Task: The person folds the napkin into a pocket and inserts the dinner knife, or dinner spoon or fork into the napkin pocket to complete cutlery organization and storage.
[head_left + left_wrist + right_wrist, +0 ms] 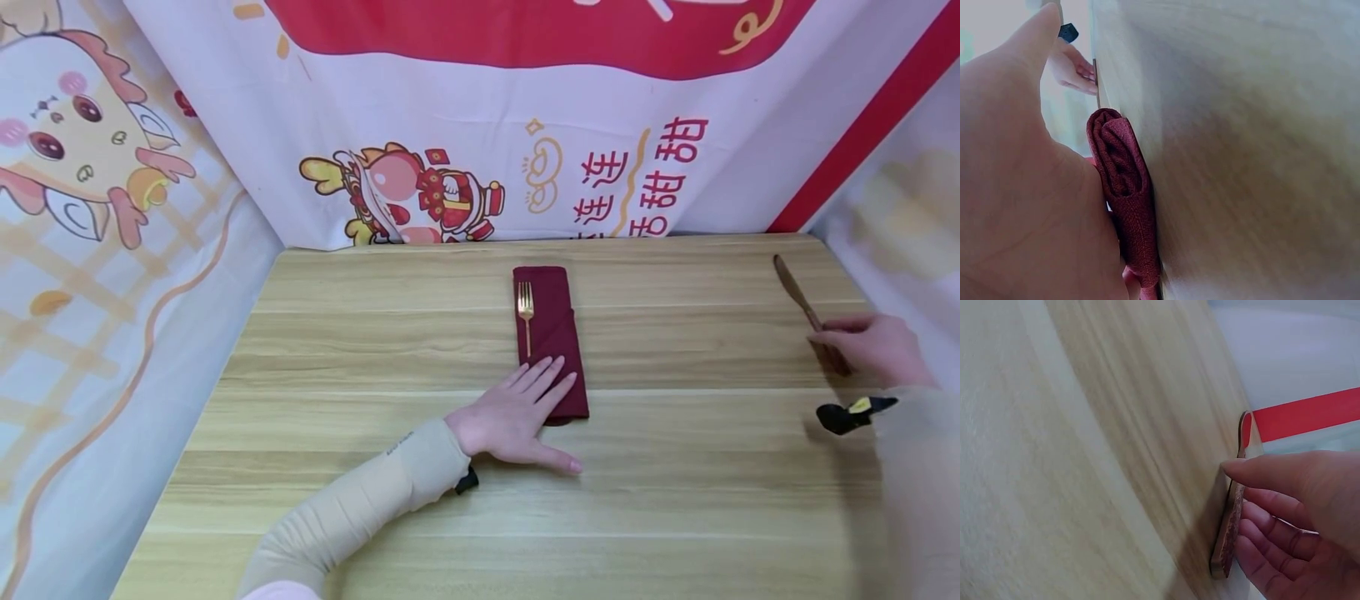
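Observation:
A dark red folded napkin (542, 287) lies lengthwise on the table, its rolled layers visible at the near end in the left wrist view. On its upper left part rests a gold fork (526, 308), tines pointing away from me. My left hand (517, 417) lies across the napkin's lower half, fingers straight and spread, thumb over the wood; the fork's handle ends near the fingertips. At the table's right side, my right hand (881, 346) pinches a brown-gold table knife (1230, 519) by its handle between thumb and fingers. The knife's blade (789, 282) points toward the far edge.
The wooden table (360, 333) has pale and darker planks. A printed white and red cloth (480, 108) hangs behind its far edge, and patterned cloths line the left and right. Black straps (855, 415) sit at the wrists over beige sleeves.

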Available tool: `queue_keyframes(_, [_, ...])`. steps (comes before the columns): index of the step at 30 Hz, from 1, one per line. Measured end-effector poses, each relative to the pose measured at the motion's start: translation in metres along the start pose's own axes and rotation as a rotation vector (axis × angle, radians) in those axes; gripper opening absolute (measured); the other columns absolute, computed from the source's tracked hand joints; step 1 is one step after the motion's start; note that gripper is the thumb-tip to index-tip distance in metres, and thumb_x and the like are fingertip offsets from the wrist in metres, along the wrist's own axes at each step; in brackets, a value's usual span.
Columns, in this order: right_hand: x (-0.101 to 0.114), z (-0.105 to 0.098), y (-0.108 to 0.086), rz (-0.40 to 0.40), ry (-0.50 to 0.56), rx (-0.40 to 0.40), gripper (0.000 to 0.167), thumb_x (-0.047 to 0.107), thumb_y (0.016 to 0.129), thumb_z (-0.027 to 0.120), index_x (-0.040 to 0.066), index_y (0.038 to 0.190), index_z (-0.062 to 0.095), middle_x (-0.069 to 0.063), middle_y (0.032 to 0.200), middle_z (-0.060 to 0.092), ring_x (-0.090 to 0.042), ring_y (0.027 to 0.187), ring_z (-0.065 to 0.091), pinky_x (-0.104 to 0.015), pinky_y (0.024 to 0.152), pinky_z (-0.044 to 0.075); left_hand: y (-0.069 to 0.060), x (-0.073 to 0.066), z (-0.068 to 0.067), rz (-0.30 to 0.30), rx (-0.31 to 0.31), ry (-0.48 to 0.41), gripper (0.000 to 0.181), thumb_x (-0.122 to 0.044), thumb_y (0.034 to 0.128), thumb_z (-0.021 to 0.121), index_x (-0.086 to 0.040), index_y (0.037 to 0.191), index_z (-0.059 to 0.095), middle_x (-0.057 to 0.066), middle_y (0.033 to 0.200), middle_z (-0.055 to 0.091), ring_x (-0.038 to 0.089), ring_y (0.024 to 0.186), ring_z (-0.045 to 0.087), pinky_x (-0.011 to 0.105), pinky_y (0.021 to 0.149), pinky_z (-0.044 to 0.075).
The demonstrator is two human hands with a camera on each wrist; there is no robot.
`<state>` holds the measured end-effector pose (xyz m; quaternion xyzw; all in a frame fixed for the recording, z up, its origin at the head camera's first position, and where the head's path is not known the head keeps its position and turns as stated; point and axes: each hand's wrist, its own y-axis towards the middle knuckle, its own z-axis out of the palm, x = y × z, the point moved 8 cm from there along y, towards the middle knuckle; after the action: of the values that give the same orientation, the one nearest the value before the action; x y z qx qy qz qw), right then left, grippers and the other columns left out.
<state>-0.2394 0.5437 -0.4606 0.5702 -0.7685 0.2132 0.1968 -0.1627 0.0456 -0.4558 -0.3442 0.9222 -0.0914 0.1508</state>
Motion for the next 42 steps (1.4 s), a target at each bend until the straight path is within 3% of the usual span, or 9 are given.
queue_keyframes(8, [0.002, -0.001, -0.002, 0.022, -0.016, 0.006, 0.053, 0.035, 0.096, 0.07, -0.014, 0.118, 0.065, -0.001, 0.072, 0.07, -0.007, 0.062, 0.054, -0.026, 0.056, 0.043, 0.006, 0.005, 0.01, 0.002, -0.001, -0.006, 0.124, -0.096, 0.0764, 0.038, -0.019, 0.163, -0.004, 0.005, 0.168, -0.016, 0.02, 0.152, -0.017, 0.036, 0.12, -0.009])
queue_keyframes(23, [0.015, 0.001, -0.005, 0.014, -0.044, 0.067, 0.039, 0.017, 0.097, 0.067, -0.021, 0.107, 0.063, -0.008, 0.069, 0.068, -0.02, 0.065, 0.057, -0.031, 0.059, 0.045, 0.002, 0.0, 0.004, -0.005, 0.014, 0.022, 0.121, -0.093, 0.0793, 0.041, -0.017, 0.163, -0.003, 0.007, 0.168, -0.014, 0.022, 0.153, -0.013, 0.037, 0.121, -0.005])
queue_keyframes(28, [0.02, 0.0, -0.004, -0.054, -0.114, 0.049, 0.036, 0.017, 0.095, 0.069, -0.017, 0.102, 0.066, -0.01, 0.07, 0.067, -0.021, 0.068, 0.056, -0.037, 0.067, 0.043, 0.002, 0.0, 0.003, -0.006, 0.004, 0.02, 0.122, -0.093, 0.0789, 0.043, -0.017, 0.164, -0.001, 0.007, 0.168, -0.012, 0.023, 0.153, -0.012, 0.037, 0.121, -0.006])
queue_keyframes(33, [0.027, -0.002, -0.005, -0.094, -0.144, 0.036, 0.033, 0.016, 0.093, 0.07, -0.016, 0.101, 0.067, -0.011, 0.072, 0.067, -0.023, 0.069, 0.055, -0.039, 0.066, 0.043, 0.003, 0.001, 0.004, -0.004, -0.002, 0.015, 0.122, -0.093, 0.0787, 0.043, -0.017, 0.164, -0.001, 0.007, 0.169, -0.012, 0.023, 0.153, -0.013, 0.037, 0.121, -0.006])
queue_keyframes(42, [0.023, 0.001, -0.005, -0.02, -0.087, 0.096, 0.036, 0.014, 0.094, 0.069, -0.019, 0.106, 0.065, -0.01, 0.069, 0.066, -0.023, 0.068, 0.056, -0.037, 0.064, 0.043, 0.005, 0.003, 0.008, -0.007, -0.001, 0.021, 0.124, -0.095, 0.0768, 0.041, -0.018, 0.164, -0.003, 0.006, 0.168, -0.014, 0.021, 0.152, -0.015, 0.035, 0.12, -0.009])
